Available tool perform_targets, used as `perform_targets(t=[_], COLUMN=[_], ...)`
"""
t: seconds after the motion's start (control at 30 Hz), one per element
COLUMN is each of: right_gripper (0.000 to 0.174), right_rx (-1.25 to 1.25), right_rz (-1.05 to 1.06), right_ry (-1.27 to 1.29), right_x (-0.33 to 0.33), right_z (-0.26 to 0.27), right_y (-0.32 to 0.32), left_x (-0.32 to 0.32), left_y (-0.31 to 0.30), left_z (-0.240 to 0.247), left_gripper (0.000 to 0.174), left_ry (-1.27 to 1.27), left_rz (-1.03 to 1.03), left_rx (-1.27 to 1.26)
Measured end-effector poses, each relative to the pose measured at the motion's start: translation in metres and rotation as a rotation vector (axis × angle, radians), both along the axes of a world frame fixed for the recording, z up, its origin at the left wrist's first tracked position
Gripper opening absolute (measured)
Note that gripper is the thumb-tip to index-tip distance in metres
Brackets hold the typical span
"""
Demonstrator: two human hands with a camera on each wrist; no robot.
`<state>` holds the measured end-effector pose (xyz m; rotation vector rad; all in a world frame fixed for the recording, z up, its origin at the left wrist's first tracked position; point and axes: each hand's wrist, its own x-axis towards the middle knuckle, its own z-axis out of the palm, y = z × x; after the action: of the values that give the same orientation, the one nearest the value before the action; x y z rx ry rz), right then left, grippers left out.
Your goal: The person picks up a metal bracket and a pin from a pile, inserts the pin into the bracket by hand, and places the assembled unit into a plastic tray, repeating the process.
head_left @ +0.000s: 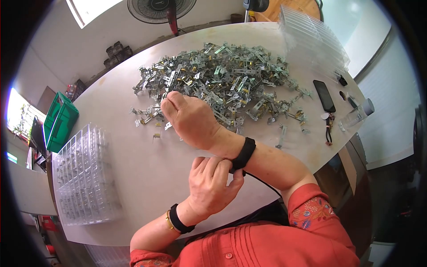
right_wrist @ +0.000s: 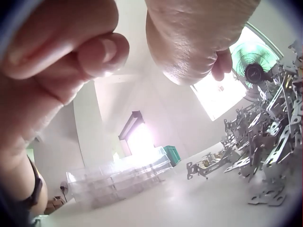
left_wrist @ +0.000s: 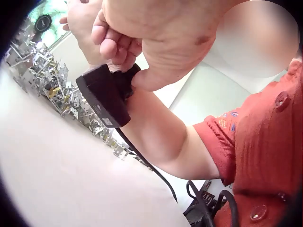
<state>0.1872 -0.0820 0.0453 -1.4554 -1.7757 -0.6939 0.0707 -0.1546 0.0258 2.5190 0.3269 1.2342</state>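
My left hand (head_left: pixel 211 187) pinches the black strap (head_left: pixel 244 153) on my right wrist. In the left wrist view, the fingers of the left hand (left_wrist: pixel 161 42) are at the mount of a small black camera (left_wrist: pixel 104 97), from which a black cable runs down. My right hand (head_left: pixel 191 120) hangs loosely curled above the near edge of a large pile of metal brackets (head_left: pixel 222 80), holding nothing that shows. The right wrist view has the left hand (right_wrist: pixel 61 52) at the left and the underside of the right hand (right_wrist: pixel 199 38) at the top.
Clear divided trays (head_left: pixel 84 178), with metal pieces inside, stand at the table's left, near a green crate (head_left: pixel 60 122). More clear trays (head_left: pixel 313 40) are stacked at the back right. A phone (head_left: pixel 324 96) and a clear bottle (head_left: pixel 358 113) lie at the right edge. A fan (head_left: pixel 162 6) stands behind.
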Motion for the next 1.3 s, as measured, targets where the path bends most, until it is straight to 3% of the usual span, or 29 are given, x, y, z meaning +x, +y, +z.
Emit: perform_targets(t=[0.1, 0.67, 0.87, 0.97, 1.17, 1.3], right_gripper=[0.021, 0.02, 0.018, 0.018, 0.017, 0.017], right_rx=[0.08, -0.024, -0.01, -0.005, 0.022, -0.062], right_rz=[-0.038, -0.006, 0.029, 0.031, -0.005, 0.014], right_ry=[-0.102, -0.164, -0.174, -0.171, -0.254, -0.243], right_x=[-0.001, 0.002, 0.005, 0.004, -0.009, -0.012], right_z=[-0.004, -0.021, -0.026, -0.026, -0.027, -0.023], right_y=[0.001, -0.009, -0.01, -0.009, -0.006, -0.007], left_x=[0.001, 0.003, 0.004, 0.002, 0.011, 0.015], left_y=[-0.002, -0.01, -0.017, -0.017, -0.008, 0.003], left_z=[-0.001, -0.005, -0.006, 0.0, 0.029, 0.032], left_gripper=[0.022, 0.026, 0.024, 0.032, 0.04, 0.042], left_ry=[0.011, -0.017, 0.09, 0.154, 0.066, 0.241], left_rz=[0.016, 0.058, 0.058, 0.055, -0.035, -0.166], left_rx=[0.013, 0.006, 0.018, -0.085, 0.022, 0.106])
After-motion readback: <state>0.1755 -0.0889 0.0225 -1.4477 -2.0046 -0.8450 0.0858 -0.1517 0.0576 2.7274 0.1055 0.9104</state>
